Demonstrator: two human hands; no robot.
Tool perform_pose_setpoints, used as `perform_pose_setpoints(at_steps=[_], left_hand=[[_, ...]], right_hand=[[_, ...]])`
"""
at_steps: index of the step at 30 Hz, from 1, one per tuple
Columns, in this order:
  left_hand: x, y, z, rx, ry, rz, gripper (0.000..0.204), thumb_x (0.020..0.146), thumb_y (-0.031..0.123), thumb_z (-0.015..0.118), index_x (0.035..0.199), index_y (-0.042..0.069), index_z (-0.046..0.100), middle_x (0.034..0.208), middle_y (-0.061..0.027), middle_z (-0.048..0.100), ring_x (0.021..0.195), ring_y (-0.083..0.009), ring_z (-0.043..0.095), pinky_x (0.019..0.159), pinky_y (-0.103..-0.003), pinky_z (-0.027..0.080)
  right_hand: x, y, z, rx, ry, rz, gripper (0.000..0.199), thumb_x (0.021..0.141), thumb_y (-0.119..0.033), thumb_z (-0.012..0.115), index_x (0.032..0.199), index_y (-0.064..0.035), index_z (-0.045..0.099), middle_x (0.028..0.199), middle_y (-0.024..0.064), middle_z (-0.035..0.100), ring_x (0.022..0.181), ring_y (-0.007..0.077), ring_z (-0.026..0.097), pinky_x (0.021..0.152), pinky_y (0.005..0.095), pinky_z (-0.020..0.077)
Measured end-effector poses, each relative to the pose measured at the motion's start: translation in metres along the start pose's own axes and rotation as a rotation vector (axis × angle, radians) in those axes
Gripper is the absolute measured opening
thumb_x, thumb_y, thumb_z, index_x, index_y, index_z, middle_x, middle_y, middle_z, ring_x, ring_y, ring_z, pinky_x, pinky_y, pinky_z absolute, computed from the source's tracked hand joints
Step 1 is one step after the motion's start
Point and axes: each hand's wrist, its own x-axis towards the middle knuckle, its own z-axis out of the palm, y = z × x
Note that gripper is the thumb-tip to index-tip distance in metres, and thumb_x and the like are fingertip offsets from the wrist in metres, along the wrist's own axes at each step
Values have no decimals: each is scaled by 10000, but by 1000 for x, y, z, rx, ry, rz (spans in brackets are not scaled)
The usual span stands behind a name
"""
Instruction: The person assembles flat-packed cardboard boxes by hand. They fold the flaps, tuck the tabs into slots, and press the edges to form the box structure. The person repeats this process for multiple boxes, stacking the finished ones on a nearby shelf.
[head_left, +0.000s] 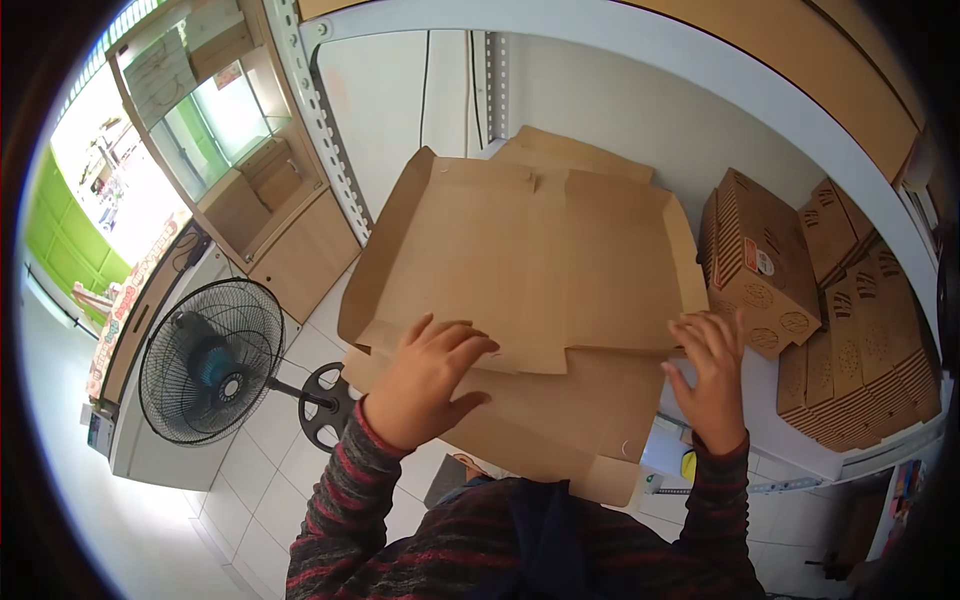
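A fan (232, 385) stands left of the cardboard (500, 260) — boxes (840, 322) right, apparently on a shelf (757, 398).

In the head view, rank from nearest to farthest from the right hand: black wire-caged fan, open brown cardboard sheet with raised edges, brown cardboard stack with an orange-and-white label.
1. Open brown cardboard sheet: by the right hand, mostly to its left.
2. Labelled brown cardboard stack: just beyond, upper right.
3. Black wire-caged fan: far left.

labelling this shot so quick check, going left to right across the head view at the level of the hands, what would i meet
Black pedestal fan → left hand → unfolded cardboard box → right hand → stacked brown cardboard boxes.
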Motion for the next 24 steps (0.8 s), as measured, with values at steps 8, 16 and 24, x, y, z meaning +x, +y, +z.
perform_pose_setpoints(at_steps=[8,16,24], left_hand=[[19,-12,75,-98,100,112,266,753,134,694,1003,72,624,1007,-98,622,1002,-290,598,929,-433,448],[40,-7,78,-117,306,-24,104,855,160,611,864,58,630,785,-91,633,755,-298,639,681,-397,520],[45,-8,75,-107,210,-100,113,847,168,628,869,57,641,805,-114,659,754,-310,651,673,-404,520]], right_hand=[[24,-40,37,278,-143,-156,301,759,-60,703,1051,-13,648,1045,135,620,971,314,603,873,415,483],[49,-16,56,468,-150,-40,111,801,-71,697,882,-13,649,784,146,633,736,332,624,650,393,485],[42,-6,62,493,-182,-119,92,800,-59,681,843,-6,621,779,141,631,716,336,619,632,409,478]])
